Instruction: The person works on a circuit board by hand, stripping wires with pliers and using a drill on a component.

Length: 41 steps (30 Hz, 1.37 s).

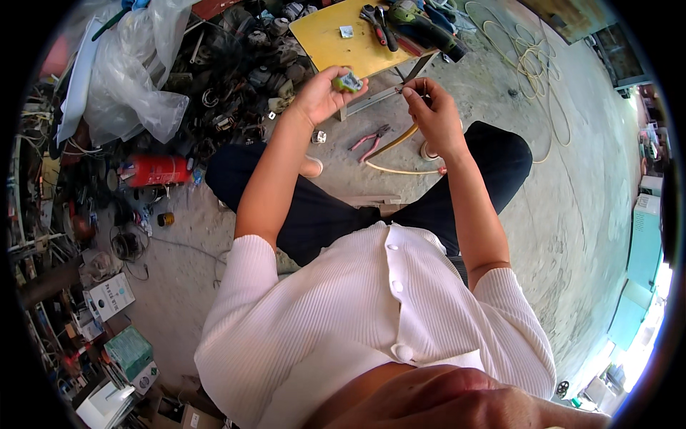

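Note:
Held in the fingers of my left hand (320,99) is a small green block-like part (349,81) with a grey, uneven face, above the near edge of a low yellow table (325,39). My right hand (437,118) is a little to the right, thumb and fingers pinched together. Whatever is at its fingertips is too small and dark to make out. The two hands are apart. On the table lie red-and-black hand tools (379,27), a small whitish square piece (346,31) and a green-and-black power tool (421,27).
Red-handled pliers (369,141), a small metallic part (319,136) and a yellowish hose (393,141) lie on the concrete between my feet. Dark scrap parts (236,86), a plastic bag (139,86) and a red cylinder (157,171) crowd the left. A coiled pale hose (532,68) is at right.

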Tool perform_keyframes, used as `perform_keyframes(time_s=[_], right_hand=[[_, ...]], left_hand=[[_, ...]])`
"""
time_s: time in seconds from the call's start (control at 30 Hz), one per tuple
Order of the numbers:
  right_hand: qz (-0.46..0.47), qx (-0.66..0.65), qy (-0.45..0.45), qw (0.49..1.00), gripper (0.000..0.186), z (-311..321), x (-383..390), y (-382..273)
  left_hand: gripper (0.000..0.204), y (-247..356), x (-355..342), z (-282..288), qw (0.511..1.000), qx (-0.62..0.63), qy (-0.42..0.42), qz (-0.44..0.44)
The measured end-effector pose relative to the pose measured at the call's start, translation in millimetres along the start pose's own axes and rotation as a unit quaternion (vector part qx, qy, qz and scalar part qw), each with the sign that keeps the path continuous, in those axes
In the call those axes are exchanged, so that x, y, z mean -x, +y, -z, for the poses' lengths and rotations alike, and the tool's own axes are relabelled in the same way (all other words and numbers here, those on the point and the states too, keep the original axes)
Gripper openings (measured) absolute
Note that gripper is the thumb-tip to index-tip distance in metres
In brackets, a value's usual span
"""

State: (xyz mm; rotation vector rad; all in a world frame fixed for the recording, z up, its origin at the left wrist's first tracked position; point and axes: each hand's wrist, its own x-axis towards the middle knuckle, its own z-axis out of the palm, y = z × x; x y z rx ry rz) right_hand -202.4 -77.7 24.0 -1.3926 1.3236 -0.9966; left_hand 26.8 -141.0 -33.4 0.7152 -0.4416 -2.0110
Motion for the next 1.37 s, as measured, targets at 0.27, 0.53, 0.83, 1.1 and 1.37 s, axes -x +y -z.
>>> perform_keyframes(time_s=[0.27,0.53,0.83,1.1,1.37], right_hand=[[-0.009,-0.011,0.000,1.000,0.019,4,-8,14],[-0.021,-0.082,-0.006,0.996,0.021,2,-21,23],[-0.030,-0.115,-0.007,0.993,0.020,6,-15,26],[0.002,-0.077,-0.011,0.997,0.022,-4,-5,16],[0.001,0.057,-0.077,0.995,0.025,-39,-5,32]], left_hand=[[0.032,34,-61,35,0.973,-0.205,0.094,-0.047],[0.039,44,-81,47,0.839,-0.512,0.168,-0.076],[0.053,40,-103,58,0.686,-0.685,0.194,-0.148],[0.069,51,-96,81,0.657,-0.673,0.262,-0.215],[0.043,15,42,51,0.798,-0.587,0.016,-0.133]])
